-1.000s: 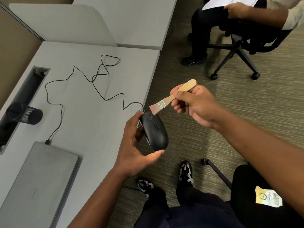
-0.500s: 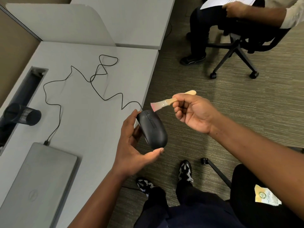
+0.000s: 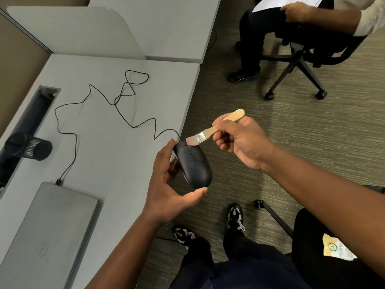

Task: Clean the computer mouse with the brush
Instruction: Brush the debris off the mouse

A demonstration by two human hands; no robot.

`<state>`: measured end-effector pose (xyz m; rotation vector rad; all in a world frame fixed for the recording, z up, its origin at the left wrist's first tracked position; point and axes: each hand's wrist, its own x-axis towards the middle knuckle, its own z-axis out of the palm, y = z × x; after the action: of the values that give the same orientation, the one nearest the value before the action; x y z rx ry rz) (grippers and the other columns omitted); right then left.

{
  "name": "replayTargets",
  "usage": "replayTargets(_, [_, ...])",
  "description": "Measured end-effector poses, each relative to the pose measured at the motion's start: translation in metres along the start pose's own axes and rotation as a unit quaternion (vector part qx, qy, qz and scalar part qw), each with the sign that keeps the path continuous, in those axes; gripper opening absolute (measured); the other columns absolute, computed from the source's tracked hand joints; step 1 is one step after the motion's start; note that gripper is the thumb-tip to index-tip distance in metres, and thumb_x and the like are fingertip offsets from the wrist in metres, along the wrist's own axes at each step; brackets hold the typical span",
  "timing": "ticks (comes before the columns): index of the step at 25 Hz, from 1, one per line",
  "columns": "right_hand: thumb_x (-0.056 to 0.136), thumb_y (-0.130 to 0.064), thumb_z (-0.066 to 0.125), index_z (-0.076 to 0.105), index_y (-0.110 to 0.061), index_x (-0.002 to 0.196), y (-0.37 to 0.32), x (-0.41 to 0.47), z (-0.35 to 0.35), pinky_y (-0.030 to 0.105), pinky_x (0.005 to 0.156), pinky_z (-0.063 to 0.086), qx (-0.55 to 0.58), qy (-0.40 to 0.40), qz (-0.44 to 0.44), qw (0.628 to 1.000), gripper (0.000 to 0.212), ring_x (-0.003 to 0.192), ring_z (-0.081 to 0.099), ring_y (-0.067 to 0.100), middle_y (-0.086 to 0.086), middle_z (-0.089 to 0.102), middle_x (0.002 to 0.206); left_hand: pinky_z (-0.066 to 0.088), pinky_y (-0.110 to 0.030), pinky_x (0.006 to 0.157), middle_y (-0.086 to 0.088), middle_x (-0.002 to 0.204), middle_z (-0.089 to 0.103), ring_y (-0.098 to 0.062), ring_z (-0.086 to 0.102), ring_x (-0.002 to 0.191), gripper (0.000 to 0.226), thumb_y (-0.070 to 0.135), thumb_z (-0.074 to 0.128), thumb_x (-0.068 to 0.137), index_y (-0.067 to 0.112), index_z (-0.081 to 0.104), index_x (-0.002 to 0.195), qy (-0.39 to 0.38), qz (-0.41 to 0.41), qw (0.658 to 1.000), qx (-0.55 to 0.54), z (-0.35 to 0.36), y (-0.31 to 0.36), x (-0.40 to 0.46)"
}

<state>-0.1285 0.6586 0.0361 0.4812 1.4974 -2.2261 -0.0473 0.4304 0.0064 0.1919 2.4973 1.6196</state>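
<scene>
Brush bristles meet the front of a hand-held mouse

The left hand [image 3: 166, 190] cradles the black wired computer mouse [image 3: 193, 165] beyond the grey table [image 3: 108, 147] edge; the right hand [image 3: 239, 138] pinches the wooden-handled flat brush [image 3: 210, 132], its bristles touching the mouse's front near the cable.

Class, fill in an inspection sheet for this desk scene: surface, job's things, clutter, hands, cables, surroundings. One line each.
Surface: grey desk, with a cable trough along its left side.
Job's things: black mouse held off the desk's edge; brush bristles touching the mouse's front end.
Clutter: closed laptop; mesh pen cup lying on its side.
Hands: left hand grips the mouse; right hand grips the brush handle.
Cables: mouse cable winds loosely across the desk to the laptop.
Surroundings: carpet floor; seated person on an office chair, holding papers.
</scene>
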Motion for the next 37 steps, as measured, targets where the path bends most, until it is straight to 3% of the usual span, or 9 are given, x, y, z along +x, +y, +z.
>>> replayTargets(4, [0.096, -0.004, 0.059, 0.067, -0.008, 0.089, -0.008, -0.006, -0.002, 0.024, 0.052, 0.045, -0.109, -0.014, -0.017, 0.994, 0.010, 0.055, 0.055, 0.012, 0.007, 0.064, 0.062, 0.045, -0.033, 0.118, 0.016, 0.159, 0.038, -0.017, 0.048, 0.148, 0.124, 0.026, 0.100, 0.061, 0.028, 0.030, 0.163, 0.002, -0.006, 1.000, 0.016, -0.001, -0.002, 0.000])
replayTargets(10, [0.099, -0.007, 0.061, 0.067, -0.005, 0.098, -0.007, -0.002, 0.004, 0.023, 0.056, 0.051, -0.095, 0.002, -0.072, 0.993, 0.006, 0.060, 0.061, 0.014, 0.007, 0.069, 0.069, 0.046, -0.032, 0.116, 0.019, 0.157, 0.039, -0.016, 0.050, 0.146, 0.122, 0.029, 0.100, 0.060, 0.035, 0.032, 0.161, 0.004, -0.004, 1.000, 0.024, -0.001, -0.003, 0.005])
replayTargets(14, [0.096, -0.002, 0.058, 0.069, -0.007, 0.088, -0.007, -0.005, 0.001, 0.024, 0.053, 0.048, -0.180, -0.022, -0.078, 0.980, 0.014, 0.056, 0.059, 0.013, 0.009, 0.066, 0.064, 0.047, -0.033, 0.117, 0.020, 0.157, 0.038, -0.016, 0.050, 0.146, 0.124, 0.031, 0.101, 0.060, 0.032, 0.030, 0.162, 0.008, -0.005, 0.999, 0.039, -0.003, -0.005, 0.005])
replayTargets(17, [0.096, -0.001, 0.058, 0.069, -0.007, 0.089, -0.012, -0.006, -0.004, 0.025, 0.053, 0.048, -0.161, -0.020, -0.080, 0.984, 0.015, 0.055, 0.058, 0.013, 0.009, 0.065, 0.063, 0.048, -0.034, 0.116, 0.021, 0.157, 0.038, -0.016, 0.051, 0.145, 0.123, 0.035, 0.100, 0.060, 0.038, 0.030, 0.161, 0.011, -0.002, 0.999, 0.047, -0.005, -0.005, 0.005])
replayTargets(21, [0.099, -0.005, 0.062, 0.071, -0.004, 0.104, -0.007, -0.004, 0.000, 0.025, 0.060, 0.054, -0.123, -0.026, -0.098, 0.987, 0.010, 0.065, 0.064, 0.017, 0.012, 0.071, 0.075, 0.048, -0.020, 0.110, 0.025, 0.153, 0.038, -0.012, 0.052, 0.141, 0.117, 0.043, 0.096, 0.060, 0.047, 0.028, 0.156, 0.009, 0.011, 0.998, 0.063, -0.005, 0.002, 0.008])
replayTargets(27, [0.096, 0.001, 0.060, 0.072, -0.005, 0.088, -0.013, -0.008, -0.010, 0.027, 0.055, 0.048, -0.191, -0.079, -0.071, 0.976, 0.016, 0.056, 0.060, 0.015, 0.013, 0.067, 0.066, 0.045, -0.012, 0.107, 0.034, 0.150, 0.036, -0.008, 0.052, 0.140, 0.116, 0.045, 0.095, 0.059, 0.054, 0.026, 0.153, 0.015, 0.010, 0.998, 0.066, -0.010, 0.001, 0.007])
replayTargets(30, [0.095, -0.013, 0.069, 0.070, -0.006, 0.094, -0.021, -0.011, -0.014, 0.026, 0.058, 0.053, -0.151, -0.100, -0.072, 0.981, 0.007, 0.063, 0.063, 0.017, 0.013, 0.071, 0.073, 0.044, -0.013, 0.109, 0.033, 0.149, 0.038, -0.009, 0.053, 0.138, 0.116, 0.048, 0.094, 0.060, 0.055, 0.026, 0.154, 0.009, 0.014, 0.996, 0.082, -0.014, 0.001, 0.008])
replayTargets(32, [0.088, -0.027, 0.072, 0.069, -0.004, 0.098, -0.028, -0.012, -0.013, 0.026, 0.060, 0.056, -0.138, -0.127, -0.075, 0.979, 0.026, 0.067, 0.067, 0.020, 0.015, 0.074, 0.079, 0.045, -0.014, 0.109, 0.024, 0.152, 0.040, -0.008, 0.051, 0.139, 0.121, 0.046, 0.096, 0.060, 0.044, 0.028, 0.160, -0.007, 0.018, 0.995, 0.095, -0.017, 0.002, 0.010])
replayTargets(37, [0.082, -0.035, 0.076, 0.069, -0.003, 0.095, -0.044, -0.013, -0.005, 0.028, 0.060, 0.058, -0.259, -0.189, -0.106, 0.941, 0.035, 0.068, 0.071, 0.022, 0.013, 0.076, 0.079, 0.044, -0.012, 0.105, 0.027, 0.152, 0.038, -0.005, 0.049, 0.137, 0.123, 0.037, 0.098, 0.060, 0.037, 0.028, 0.161, -0.050, 0.045, 0.990, 0.120, -0.023, 0.007, 0.011])
